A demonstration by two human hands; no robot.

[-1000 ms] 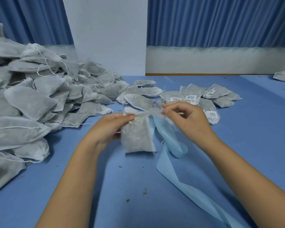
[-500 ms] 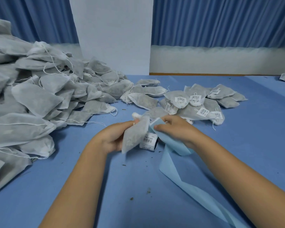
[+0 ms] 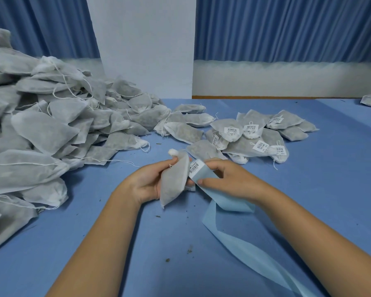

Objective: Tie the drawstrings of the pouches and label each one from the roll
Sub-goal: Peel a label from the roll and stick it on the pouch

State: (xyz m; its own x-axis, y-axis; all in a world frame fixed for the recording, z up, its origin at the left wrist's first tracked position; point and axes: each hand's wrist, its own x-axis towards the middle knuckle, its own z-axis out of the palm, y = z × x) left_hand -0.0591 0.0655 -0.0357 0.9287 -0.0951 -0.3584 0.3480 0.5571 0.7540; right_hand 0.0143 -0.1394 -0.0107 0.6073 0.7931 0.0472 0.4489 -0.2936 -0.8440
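**Both hands gripping**

My left hand (image 3: 150, 183) curls round the pouch (image 3: 174, 181), thumb uppermost. My right hand (image 3: 229, 179) pinches the label strip (image 3: 205, 175) between thumb and forefinger. Bare forearms angle inward, hands close together.

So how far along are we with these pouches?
Early on. Done: a small cluster of labelled pouches beyond the hands. In hand: the left hand grips one pouch, top gathered, while the right hand pinches the backing strip carrying a barcode label. Left: the big unlabelled pile on the left.
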